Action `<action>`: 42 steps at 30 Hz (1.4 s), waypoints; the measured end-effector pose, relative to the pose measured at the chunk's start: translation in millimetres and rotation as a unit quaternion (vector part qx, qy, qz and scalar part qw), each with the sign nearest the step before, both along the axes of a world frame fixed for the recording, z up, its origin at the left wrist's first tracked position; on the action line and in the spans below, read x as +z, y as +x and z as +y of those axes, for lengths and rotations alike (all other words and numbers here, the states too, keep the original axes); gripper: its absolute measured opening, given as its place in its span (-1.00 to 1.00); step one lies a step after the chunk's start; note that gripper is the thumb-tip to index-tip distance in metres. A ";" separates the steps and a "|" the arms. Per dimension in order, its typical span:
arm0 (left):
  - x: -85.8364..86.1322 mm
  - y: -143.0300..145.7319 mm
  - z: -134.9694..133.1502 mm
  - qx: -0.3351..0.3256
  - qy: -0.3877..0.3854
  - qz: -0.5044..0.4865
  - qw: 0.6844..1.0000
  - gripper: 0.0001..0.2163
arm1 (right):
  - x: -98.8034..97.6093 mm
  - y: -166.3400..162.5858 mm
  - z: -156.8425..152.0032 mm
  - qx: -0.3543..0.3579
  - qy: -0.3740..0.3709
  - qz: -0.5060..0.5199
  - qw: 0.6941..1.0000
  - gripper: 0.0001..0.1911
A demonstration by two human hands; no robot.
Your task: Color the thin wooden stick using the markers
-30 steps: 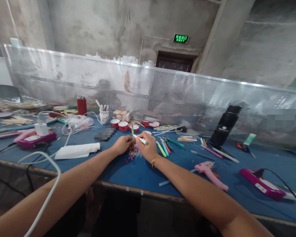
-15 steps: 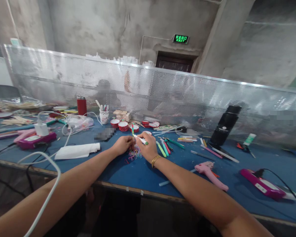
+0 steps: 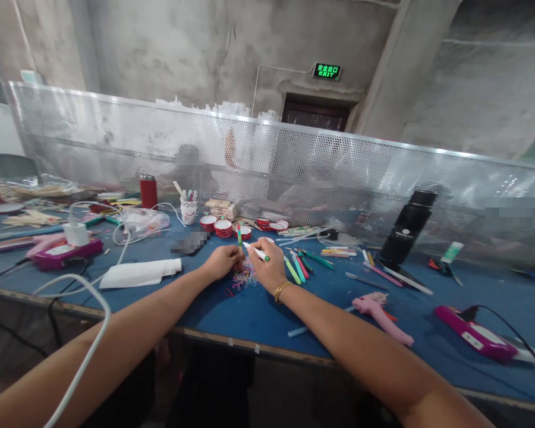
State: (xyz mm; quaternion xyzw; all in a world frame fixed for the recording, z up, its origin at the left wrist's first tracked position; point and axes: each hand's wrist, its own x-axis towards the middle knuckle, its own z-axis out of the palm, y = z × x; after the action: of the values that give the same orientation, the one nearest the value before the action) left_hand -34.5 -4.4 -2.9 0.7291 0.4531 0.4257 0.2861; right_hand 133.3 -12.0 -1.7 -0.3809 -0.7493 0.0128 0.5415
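Observation:
My left hand [image 3: 224, 261] is closed on the lower part of a thin upright craft stick [image 3: 239, 236] coloured green with a bit of red at the top. A marker [image 3: 255, 251] with a white barrel and a green end is gripped in my right hand [image 3: 271, 267], its tip pointing left, close to the stick. Whether the tip touches the stick is too small to tell. Beneath both hands lies a tangled pile of small colourful loops [image 3: 245, 277]. Several coloured markers [image 3: 298, 266] rest just right of my right hand.
Red-and-white round pieces [image 3: 223, 227] and a cup of pens [image 3: 188, 211] stand at the back. A white roll [image 3: 140, 273] lies left, near a purple power strip [image 3: 66, 254]. On the right are a pink glue gun [image 3: 383, 318], another power strip [image 3: 475, 334] and a black bottle [image 3: 408, 229].
The marker's tip has drawn slightly right, away from the stick. My left hand still holds the stick in nearly the same place.

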 end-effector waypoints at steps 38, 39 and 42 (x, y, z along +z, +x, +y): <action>1.6 0.3 -0.3 0.010 -0.009 -0.010 1.000 -0.60 | 2.2 -0.8 -4.6 0.006 -0.010 -0.022 1.000 -0.87; 1.7 0.3 -0.4 0.011 -0.008 -0.008 1.000 -0.61 | 2.1 -0.9 -4.6 0.002 -0.011 -0.019 1.000 -0.87; 2.5 0.5 -1.2 0.010 -0.007 -0.003 1.000 -0.63 | 2.0 -1.0 -4.6 -0.003 -0.010 -0.015 1.000 -0.86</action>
State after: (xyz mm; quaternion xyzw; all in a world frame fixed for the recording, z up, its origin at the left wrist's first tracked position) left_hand -34.0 -5.6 -0.4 0.7212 0.4629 0.4272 0.2883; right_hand 132.3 -16.6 0.3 -0.3886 -0.7561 0.0124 0.5264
